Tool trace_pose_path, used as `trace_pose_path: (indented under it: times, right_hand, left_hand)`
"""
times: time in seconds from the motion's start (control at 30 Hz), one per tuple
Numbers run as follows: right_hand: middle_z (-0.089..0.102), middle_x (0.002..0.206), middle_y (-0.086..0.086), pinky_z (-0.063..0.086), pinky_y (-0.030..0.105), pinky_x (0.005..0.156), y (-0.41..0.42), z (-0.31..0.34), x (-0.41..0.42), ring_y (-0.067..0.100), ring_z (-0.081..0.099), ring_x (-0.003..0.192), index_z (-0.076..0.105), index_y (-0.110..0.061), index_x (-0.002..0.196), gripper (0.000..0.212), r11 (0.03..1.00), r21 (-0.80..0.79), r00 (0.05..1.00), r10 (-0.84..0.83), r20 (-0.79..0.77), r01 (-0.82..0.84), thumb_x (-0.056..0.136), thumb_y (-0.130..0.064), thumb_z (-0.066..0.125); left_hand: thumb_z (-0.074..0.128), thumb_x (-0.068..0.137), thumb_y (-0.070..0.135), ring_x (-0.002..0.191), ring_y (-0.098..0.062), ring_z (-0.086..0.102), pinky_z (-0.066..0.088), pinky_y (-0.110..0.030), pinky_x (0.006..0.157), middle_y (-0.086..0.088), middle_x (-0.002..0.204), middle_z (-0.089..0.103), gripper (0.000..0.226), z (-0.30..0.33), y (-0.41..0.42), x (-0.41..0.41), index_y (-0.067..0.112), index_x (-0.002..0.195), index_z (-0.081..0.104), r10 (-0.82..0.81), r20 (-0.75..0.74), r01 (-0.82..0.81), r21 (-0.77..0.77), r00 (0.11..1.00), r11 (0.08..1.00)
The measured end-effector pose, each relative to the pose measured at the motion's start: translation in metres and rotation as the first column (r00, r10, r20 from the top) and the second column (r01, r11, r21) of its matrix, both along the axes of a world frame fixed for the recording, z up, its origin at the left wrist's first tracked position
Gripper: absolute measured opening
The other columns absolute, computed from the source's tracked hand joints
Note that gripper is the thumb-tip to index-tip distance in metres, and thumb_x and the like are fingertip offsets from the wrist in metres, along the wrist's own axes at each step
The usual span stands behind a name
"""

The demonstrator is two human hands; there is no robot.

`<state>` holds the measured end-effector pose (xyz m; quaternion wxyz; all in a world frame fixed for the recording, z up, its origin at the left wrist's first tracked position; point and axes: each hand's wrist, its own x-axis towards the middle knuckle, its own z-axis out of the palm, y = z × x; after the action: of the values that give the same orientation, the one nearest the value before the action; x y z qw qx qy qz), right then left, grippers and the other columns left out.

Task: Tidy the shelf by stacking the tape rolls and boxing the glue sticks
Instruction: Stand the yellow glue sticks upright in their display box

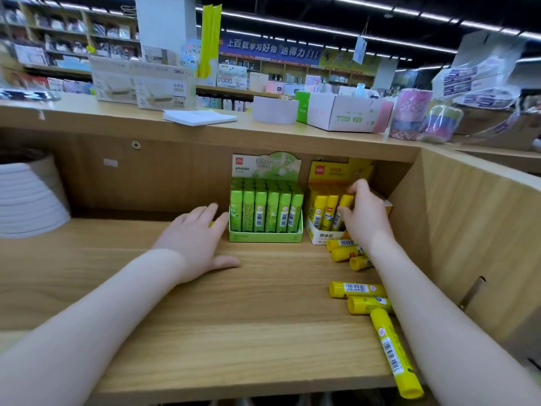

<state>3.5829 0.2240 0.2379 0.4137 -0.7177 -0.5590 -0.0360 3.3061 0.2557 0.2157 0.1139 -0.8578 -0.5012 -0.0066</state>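
A green display box (265, 236) full of upright green glue sticks stands at the back of the wooden shelf (234, 332). Right of it is a yellow display box (322, 235) with three yellow glue sticks standing in it. My right hand (366, 213) is in that box, fingers closed on the rightmost yellow glue stick (344, 205). My left hand (199, 238) lies flat on the shelf left of the green box; a bit of yellow shows under its fingers. Several loose yellow glue sticks (355, 289) lie on the shelf at the right, a large one (393, 356) near the front edge.
A stack of white tape rolls (27, 197) sits at the far left of the shelf. The shelf's right side wall (468, 230) is close to my right arm. On the counter above are a notepad (199, 116), a white roll (275, 109), a white carton (345, 114) and bagged goods.
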Motion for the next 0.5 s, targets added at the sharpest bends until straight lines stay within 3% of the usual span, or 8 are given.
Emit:
trace_pose_path:
  times: [0.07,0.17,0.33,0.5]
  right_hand:
    - [0.057,0.109,0.012,0.047,0.035,0.079,0.001,-0.002,0.000,0.026,0.055,0.097,0.044,-0.011,0.115,0.025,0.999,-0.037,1.000,0.014,0.020,-0.013,0.092,-0.010,0.054]
    - [0.056,0.109,0.012,0.042,0.030,0.076,0.003,-0.001,0.003,0.025,0.054,0.094,0.048,-0.011,0.115,0.024,0.999,-0.039,0.996,0.025,0.082,-0.022,0.091,-0.009,0.054]
    - [0.045,0.119,0.009,0.041,0.028,0.065,0.005,-0.001,0.004,0.020,0.047,0.080,0.052,-0.018,0.114,0.022,0.993,-0.080,0.962,-0.059,0.267,0.084,0.092,-0.014,0.053]
    - [0.044,0.123,0.009,0.041,0.029,0.075,0.000,0.007,0.000,0.026,0.050,0.102,0.052,-0.015,0.127,0.032,0.989,-0.115,0.964,-0.059,0.259,0.091,0.095,-0.018,0.047]
  left_hand:
    - [0.025,0.078,0.076,0.137,-0.025,0.020,0.024,-0.037,0.108,-0.009,0.151,0.021,0.089,-0.002,0.001,0.002,0.019,0.145,0.014,0.068,0.001,-0.068,0.057,0.998,0.996]
    - [0.025,0.081,0.074,0.123,-0.024,0.038,0.039,-0.036,0.092,-0.005,0.135,0.042,0.076,-0.005,0.001,0.000,0.022,0.137,0.030,0.201,0.055,-0.200,-0.024,0.978,0.979]
    - [0.034,0.089,0.059,0.117,-0.022,0.042,0.045,-0.035,0.087,-0.003,0.125,0.044,0.058,-0.007,-0.007,0.001,0.021,0.133,0.034,0.121,0.152,-0.113,-0.060,0.981,0.992]
    - [0.035,0.091,0.054,0.115,-0.024,0.046,0.045,-0.035,0.081,-0.004,0.123,0.046,0.051,-0.006,-0.015,0.005,0.018,0.127,0.038,0.162,0.171,-0.153,-0.064,0.972,0.986]
